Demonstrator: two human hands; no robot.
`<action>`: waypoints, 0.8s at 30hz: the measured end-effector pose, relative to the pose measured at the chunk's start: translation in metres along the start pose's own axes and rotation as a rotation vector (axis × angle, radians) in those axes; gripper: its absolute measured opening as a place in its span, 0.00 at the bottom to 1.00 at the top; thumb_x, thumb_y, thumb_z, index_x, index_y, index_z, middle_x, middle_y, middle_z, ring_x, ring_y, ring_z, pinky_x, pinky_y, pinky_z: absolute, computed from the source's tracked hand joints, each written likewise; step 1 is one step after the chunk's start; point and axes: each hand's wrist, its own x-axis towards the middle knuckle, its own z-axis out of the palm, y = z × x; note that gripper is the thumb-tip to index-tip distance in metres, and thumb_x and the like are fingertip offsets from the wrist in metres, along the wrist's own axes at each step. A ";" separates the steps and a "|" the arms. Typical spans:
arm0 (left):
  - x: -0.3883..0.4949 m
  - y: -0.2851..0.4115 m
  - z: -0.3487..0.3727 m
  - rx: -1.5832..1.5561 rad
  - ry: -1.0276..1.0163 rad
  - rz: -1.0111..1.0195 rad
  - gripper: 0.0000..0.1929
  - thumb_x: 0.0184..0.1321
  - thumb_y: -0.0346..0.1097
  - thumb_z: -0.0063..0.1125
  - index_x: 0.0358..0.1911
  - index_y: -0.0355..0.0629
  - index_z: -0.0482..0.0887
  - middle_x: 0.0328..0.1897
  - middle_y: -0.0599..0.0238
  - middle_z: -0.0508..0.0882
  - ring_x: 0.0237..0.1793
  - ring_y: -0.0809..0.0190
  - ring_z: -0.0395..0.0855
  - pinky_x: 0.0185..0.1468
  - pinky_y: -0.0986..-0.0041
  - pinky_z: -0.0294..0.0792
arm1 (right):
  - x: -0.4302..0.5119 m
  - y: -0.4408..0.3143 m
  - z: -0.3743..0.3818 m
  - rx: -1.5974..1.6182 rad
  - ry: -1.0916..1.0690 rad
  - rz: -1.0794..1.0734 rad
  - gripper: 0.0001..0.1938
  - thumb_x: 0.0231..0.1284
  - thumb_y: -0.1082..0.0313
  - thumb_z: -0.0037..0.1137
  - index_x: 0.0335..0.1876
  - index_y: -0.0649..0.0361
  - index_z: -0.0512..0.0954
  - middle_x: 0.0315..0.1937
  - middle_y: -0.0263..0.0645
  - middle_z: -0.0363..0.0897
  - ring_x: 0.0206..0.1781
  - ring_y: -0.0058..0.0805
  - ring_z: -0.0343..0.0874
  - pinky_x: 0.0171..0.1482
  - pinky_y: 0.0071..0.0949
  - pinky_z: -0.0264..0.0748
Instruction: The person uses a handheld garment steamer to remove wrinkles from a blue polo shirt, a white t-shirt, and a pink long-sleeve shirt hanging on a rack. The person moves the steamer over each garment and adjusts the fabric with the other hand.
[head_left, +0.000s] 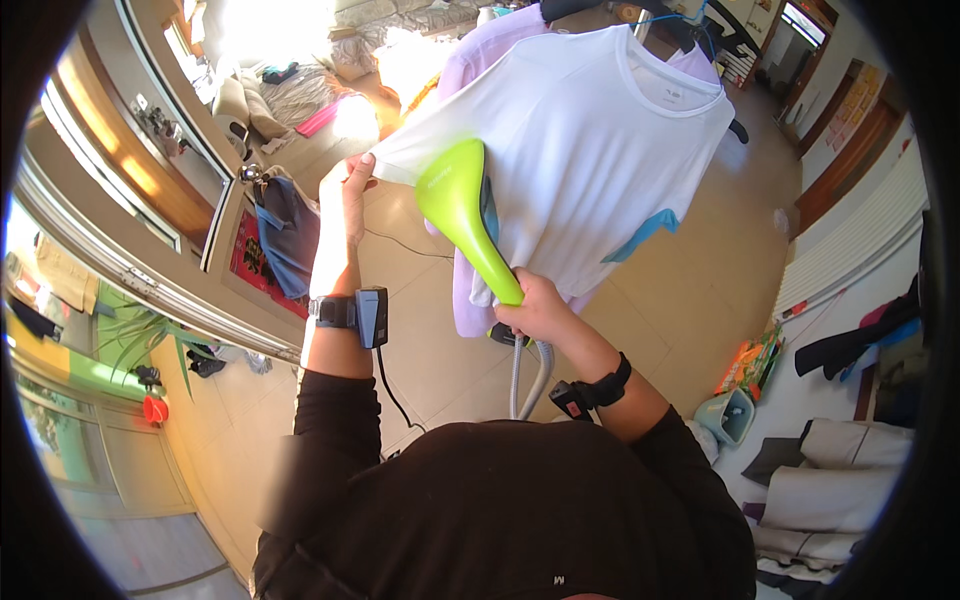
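A white T-shirt (592, 142) with blue patches at its lower edge hangs before me from a hanger. My left hand (347, 191) pinches the end of its sleeve and holds it stretched out to the left. In my right hand (538, 306) is the handle of a lime-green garment steamer head (461, 202). Its face lies against the shirt near the stretched sleeve, so the plate is mostly hidden. Grey hoses (531, 379) run down from the handle. Behind the white shirt hangs a lilac garment (491, 52).
At left, a door frame (150, 281) has a blue garment (281, 232) hanging by its knob. A cable (409, 251) crosses the tiled floor. To the right stand a light-blue bin (724, 416), a white radiator (851, 232) and folded grey cushions (832, 499). A sofa (405, 19) is at the back.
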 end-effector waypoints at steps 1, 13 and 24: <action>0.002 -0.001 -0.001 0.011 0.007 -0.002 0.14 0.59 0.41 0.54 0.37 0.36 0.81 0.31 0.69 0.80 0.31 0.72 0.74 0.40 0.79 0.66 | -0.002 0.003 -0.002 -0.037 -0.001 0.021 0.15 0.45 0.70 0.55 0.40 0.67 0.71 0.22 0.37 0.73 0.19 0.22 0.73 0.22 0.23 0.70; 0.015 -0.015 0.001 0.006 0.188 -0.038 0.08 0.59 0.40 0.56 0.32 0.45 0.81 0.28 0.76 0.79 0.26 0.75 0.72 0.34 0.83 0.63 | -0.012 0.028 -0.044 -0.167 0.078 0.001 0.16 0.43 0.65 0.58 0.36 0.66 0.70 0.27 0.46 0.76 0.31 0.35 0.77 0.35 0.31 0.72; -0.068 0.070 0.191 -0.151 -0.318 0.182 0.09 0.61 0.30 0.49 0.40 0.34 0.78 0.29 0.63 0.80 0.30 0.68 0.78 0.38 0.77 0.70 | -0.087 0.061 -0.140 0.387 0.394 -0.496 0.10 0.48 0.77 0.52 0.37 0.63 0.68 0.25 0.36 0.71 0.24 0.22 0.73 0.27 0.22 0.71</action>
